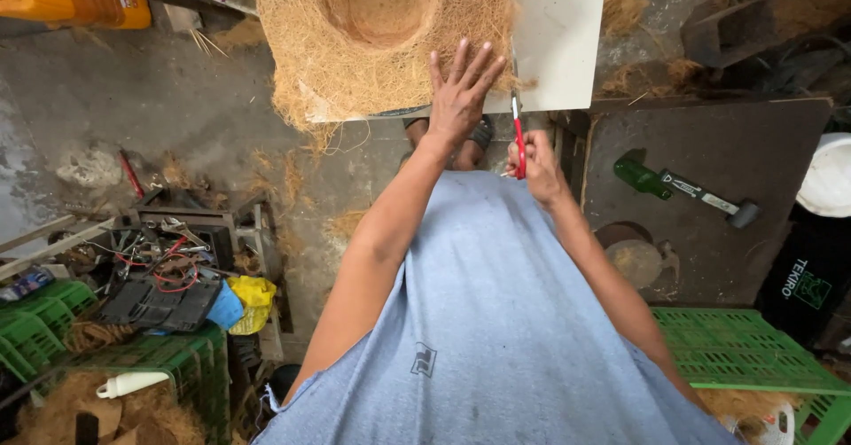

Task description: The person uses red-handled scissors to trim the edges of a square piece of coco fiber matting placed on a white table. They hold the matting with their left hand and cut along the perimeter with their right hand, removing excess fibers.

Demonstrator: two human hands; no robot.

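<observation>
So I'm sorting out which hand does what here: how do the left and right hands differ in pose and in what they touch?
The left hand lies flat with fingers spread, pressing on the coir fibre mat; the right hand is curled closed around red-handled scissors. The left hand reaches further forward onto the white board; the right hand sits nearer the body, at the board's edge. Both are bare.

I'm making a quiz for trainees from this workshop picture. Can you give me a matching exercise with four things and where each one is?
Things:
1. left hand
2. right hand
3. hammer
4. green crate

Places or states:
A. lying on the dark board
B. pressed flat on the fibre mat
C. holding the red-handled scissors
D. low at the person's right side

Pairs: 1-B, 2-C, 3-A, 4-D
</observation>
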